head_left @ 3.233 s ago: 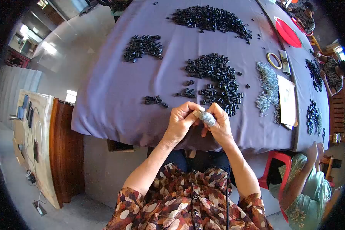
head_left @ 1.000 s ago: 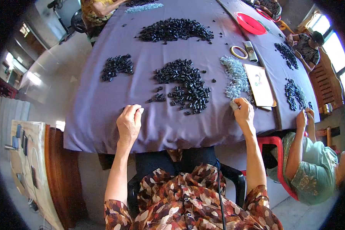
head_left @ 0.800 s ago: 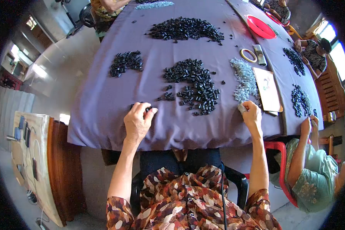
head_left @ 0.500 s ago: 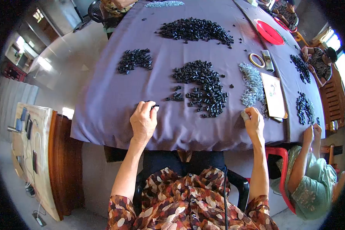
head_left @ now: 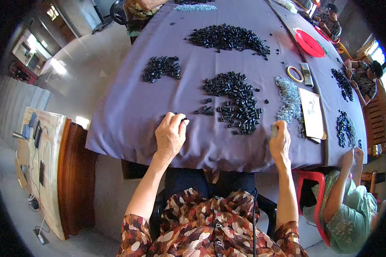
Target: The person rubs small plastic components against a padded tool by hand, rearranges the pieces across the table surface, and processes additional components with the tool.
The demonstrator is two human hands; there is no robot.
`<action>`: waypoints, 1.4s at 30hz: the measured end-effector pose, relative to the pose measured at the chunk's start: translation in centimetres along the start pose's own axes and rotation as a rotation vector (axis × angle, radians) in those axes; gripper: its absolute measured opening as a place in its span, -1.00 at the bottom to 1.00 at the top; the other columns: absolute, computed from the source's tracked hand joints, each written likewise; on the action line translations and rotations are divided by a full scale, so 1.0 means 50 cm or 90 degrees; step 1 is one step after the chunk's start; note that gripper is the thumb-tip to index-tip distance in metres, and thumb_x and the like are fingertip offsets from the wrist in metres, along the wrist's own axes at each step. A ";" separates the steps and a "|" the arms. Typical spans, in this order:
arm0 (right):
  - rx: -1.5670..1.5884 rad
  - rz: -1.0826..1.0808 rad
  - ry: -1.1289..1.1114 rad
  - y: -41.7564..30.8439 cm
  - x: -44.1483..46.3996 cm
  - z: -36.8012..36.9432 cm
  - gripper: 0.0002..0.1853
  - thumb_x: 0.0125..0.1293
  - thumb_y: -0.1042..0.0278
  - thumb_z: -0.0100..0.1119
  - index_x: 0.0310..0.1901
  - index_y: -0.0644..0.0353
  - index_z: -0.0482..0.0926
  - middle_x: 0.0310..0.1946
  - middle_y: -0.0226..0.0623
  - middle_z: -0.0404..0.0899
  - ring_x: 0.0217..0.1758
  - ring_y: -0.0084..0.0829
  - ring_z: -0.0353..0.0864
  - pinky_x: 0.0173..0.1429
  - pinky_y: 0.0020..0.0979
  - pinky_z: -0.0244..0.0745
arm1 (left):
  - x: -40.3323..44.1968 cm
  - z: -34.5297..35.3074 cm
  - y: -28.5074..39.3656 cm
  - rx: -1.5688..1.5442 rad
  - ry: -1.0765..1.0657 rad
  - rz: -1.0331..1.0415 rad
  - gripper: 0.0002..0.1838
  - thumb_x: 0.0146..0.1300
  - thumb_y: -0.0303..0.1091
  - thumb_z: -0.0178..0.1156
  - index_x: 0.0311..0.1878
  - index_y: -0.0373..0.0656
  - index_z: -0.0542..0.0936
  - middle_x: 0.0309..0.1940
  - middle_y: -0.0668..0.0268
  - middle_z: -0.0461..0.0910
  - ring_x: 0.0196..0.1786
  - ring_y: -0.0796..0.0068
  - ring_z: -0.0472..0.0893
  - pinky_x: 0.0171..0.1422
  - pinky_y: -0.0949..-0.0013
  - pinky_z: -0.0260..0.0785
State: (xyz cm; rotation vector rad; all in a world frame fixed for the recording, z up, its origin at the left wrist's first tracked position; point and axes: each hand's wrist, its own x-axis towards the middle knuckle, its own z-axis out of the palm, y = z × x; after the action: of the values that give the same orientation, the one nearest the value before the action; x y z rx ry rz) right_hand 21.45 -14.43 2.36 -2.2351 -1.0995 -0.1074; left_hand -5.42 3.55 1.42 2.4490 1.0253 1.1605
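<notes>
Here, left hand half-curled, dark pieces at its fingertips (whether gripped, one cannot tell), right hand curled in, grey item at its fingers, hold unclear, clear pieces beyond at right, black pile on purple cloth, farther off between the hands.

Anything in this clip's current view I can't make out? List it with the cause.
- Head view: what lies under the left hand; its own back covers it.
- Head view: whether the right hand pinches anything; the hand itself hides it.
- Head view: the print on the white sheet; too small.
- Head view: each of the clear pieces' exact shape; too small.
- Head view: the person at top left; cut off by the top edge.
</notes>
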 end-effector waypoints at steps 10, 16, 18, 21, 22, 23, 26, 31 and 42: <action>0.189 -0.046 0.036 -0.010 0.010 0.045 -0.78 0.09 0.69 -0.02 -0.20 0.27 0.44 -0.34 -0.04 0.52 -0.23 -0.07 0.55 -0.09 -0.27 0.43 | 0.056 0.049 0.035 0.046 -0.063 0.096 -0.91 0.05 -0.52 0.20 -0.33 -0.23 0.55 -0.39 0.22 0.43 -0.28 0.20 0.51 -0.17 0.23 0.38; 0.193 -0.079 0.033 -0.010 0.010 0.040 -0.72 0.01 0.73 -0.03 -0.19 0.30 0.48 -0.32 -0.07 0.53 -0.21 -0.08 0.56 -0.05 -0.31 0.44 | 0.067 0.085 0.024 0.015 -0.127 0.077 -0.92 -0.02 -0.55 0.14 -0.41 -0.22 0.56 -0.39 0.20 0.46 -0.27 0.20 0.51 -0.15 0.18 0.37; 0.201 -0.077 0.033 -0.006 0.009 0.043 -0.73 0.01 0.73 -0.02 -0.21 0.30 0.48 -0.32 -0.08 0.53 -0.21 -0.08 0.56 -0.06 -0.31 0.44 | 0.067 0.087 0.031 -0.048 -0.135 0.108 -0.95 0.03 -0.55 0.17 -0.39 -0.24 0.56 -0.39 0.18 0.48 -0.25 0.17 0.52 -0.12 0.20 0.38; 0.204 -0.085 0.034 -0.008 0.011 0.045 -0.74 0.01 0.73 -0.01 -0.22 0.30 0.49 -0.33 -0.08 0.53 -0.22 -0.10 0.56 -0.08 -0.30 0.44 | 0.069 0.085 0.052 -0.115 -0.152 0.093 -0.96 0.08 -0.52 0.18 -0.37 -0.22 0.57 -0.39 0.18 0.51 -0.26 0.16 0.55 -0.13 0.22 0.40; 0.203 -0.087 0.035 -0.009 0.011 0.044 -0.74 0.01 0.73 -0.01 -0.23 0.30 0.49 -0.34 -0.08 0.53 -0.22 -0.11 0.56 -0.09 -0.30 0.44 | 0.072 0.088 0.053 -0.130 -0.155 0.082 -0.96 0.08 -0.52 0.18 -0.36 -0.21 0.57 -0.39 0.19 0.52 -0.27 0.16 0.55 -0.14 0.21 0.40; 0.202 -0.086 0.034 -0.010 0.010 0.043 -0.74 0.01 0.73 0.00 -0.23 0.30 0.50 -0.34 -0.09 0.52 -0.23 -0.11 0.56 -0.10 -0.31 0.44 | 0.075 0.091 0.054 -0.146 -0.158 0.071 -0.95 0.08 -0.52 0.18 -0.35 -0.21 0.57 -0.39 0.19 0.52 -0.28 0.16 0.56 -0.15 0.21 0.40; 0.202 -0.084 0.031 -0.013 0.011 0.040 -0.74 0.01 0.72 0.01 -0.23 0.29 0.50 -0.36 -0.11 0.51 -0.26 -0.13 0.55 -0.13 -0.32 0.43 | 0.108 0.093 0.042 -0.105 -0.133 0.026 -0.91 0.09 -0.52 0.17 -0.31 -0.18 0.58 -0.38 0.18 0.52 -0.27 0.14 0.57 -0.16 0.22 0.41; 0.219 -0.064 0.014 -0.015 0.013 0.039 -0.74 -0.01 0.73 0.02 -0.23 0.29 0.51 -0.37 -0.14 0.50 -0.30 -0.16 0.53 -0.16 -0.36 0.42 | 0.145 0.119 0.018 -0.077 -0.155 0.034 -0.88 0.09 -0.51 0.17 -0.28 -0.18 0.59 -0.36 0.18 0.52 -0.26 0.13 0.56 -0.15 0.22 0.40; 0.214 -0.066 0.011 -0.011 0.015 0.042 -0.74 -0.02 0.72 0.02 -0.25 0.30 0.51 -0.36 -0.14 0.51 -0.29 -0.17 0.55 -0.16 -0.37 0.43 | 0.158 0.122 -0.008 -0.234 -0.230 -0.091 -0.78 0.06 -0.55 0.21 -0.17 -0.22 0.60 -0.38 0.27 0.56 -0.39 0.53 0.52 -0.21 0.47 0.40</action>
State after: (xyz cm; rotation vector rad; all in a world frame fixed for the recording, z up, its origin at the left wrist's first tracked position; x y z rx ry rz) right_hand 21.12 -12.45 1.26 -1.8766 -1.1326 0.0139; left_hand 2.42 9.72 1.83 2.1469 0.7829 0.7437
